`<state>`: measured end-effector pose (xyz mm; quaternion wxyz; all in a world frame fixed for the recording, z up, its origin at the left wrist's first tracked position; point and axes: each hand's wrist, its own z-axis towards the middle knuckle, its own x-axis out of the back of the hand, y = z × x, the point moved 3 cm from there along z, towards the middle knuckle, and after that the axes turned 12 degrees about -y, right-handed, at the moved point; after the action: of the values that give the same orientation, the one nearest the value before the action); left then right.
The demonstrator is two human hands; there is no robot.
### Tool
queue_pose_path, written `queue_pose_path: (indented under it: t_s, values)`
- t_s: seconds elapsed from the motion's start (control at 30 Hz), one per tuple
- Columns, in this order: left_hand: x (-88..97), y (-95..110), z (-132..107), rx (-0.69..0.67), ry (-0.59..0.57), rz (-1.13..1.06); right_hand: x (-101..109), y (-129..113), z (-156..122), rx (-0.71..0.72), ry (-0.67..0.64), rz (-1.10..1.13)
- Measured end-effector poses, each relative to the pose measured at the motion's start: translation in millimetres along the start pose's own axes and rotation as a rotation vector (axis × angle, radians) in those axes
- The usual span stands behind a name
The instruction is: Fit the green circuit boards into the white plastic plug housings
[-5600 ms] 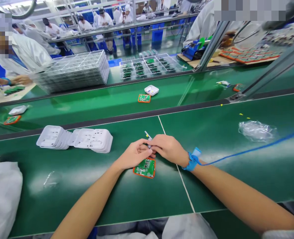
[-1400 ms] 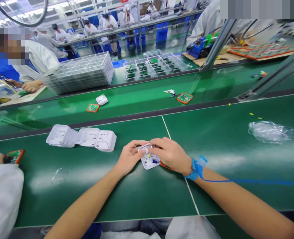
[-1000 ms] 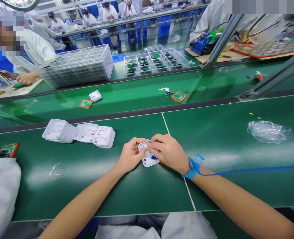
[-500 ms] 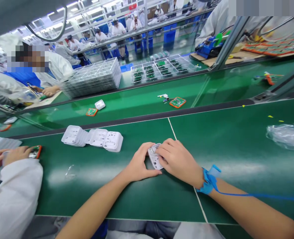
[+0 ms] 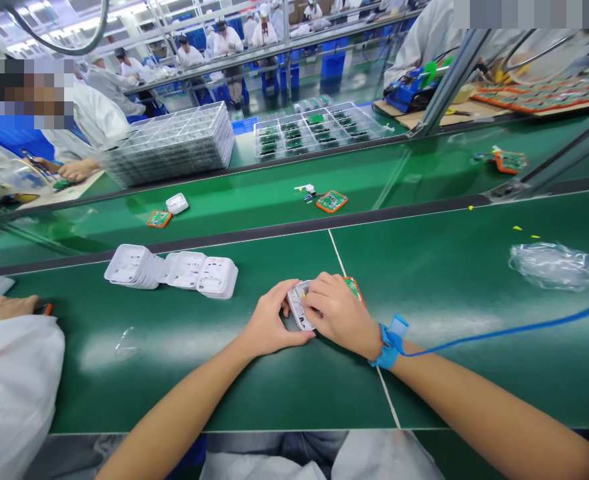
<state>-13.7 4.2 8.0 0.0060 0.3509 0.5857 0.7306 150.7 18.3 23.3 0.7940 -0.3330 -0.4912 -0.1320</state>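
My left hand [image 5: 270, 325] and my right hand [image 5: 338, 313] meet at the middle of the green bench [image 5: 254, 380]. Both grip a small white plastic housing [image 5: 298, 308], tipped up on edge between the fingers. A green circuit board in an orange frame [image 5: 354, 288] pokes out just behind my right hand. My right wrist wears a blue strap [image 5: 390, 337] with a blue cord [image 5: 504, 331] running off to the right.
A fanned row of white housings [image 5: 172, 270] lies to the left. A crumpled clear bag [image 5: 557, 265] sits at right. Beyond a black divider, the far belt [image 5: 254, 193] carries boards and a white housing [image 5: 177, 203]. A co-worker's white sleeve [image 5: 9, 387] fills the lower left.
5.6 s ago my hands held a small part above the bare board. Since then a white housing came into my hands over the board and has tipped up on edge.
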Motion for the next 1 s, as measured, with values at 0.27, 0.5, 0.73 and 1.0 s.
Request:
queue_pose_path:
  t_s: [0.27,0.5,0.73,1.0]
  values:
    - [0.0,-0.6,0.2,-0.011,-0.004,0.014,6.0,3.1,5.9,-0.030,-0.100,0.244]
    - [0.0,1.7,3.7,0.012,-0.018,0.015,1.5,-4.2,10.2,0.015,-0.228,0.039]
    - [0.4,6.2,4.7,0.027,-0.024,0.003,-1.7,-7.4,8.4,0.008,-0.213,-0.103]
    - [4.5,10.1,6.5,0.006,-0.059,-0.027,3.4,-16.7,18.6,0.070,-0.308,-0.227]
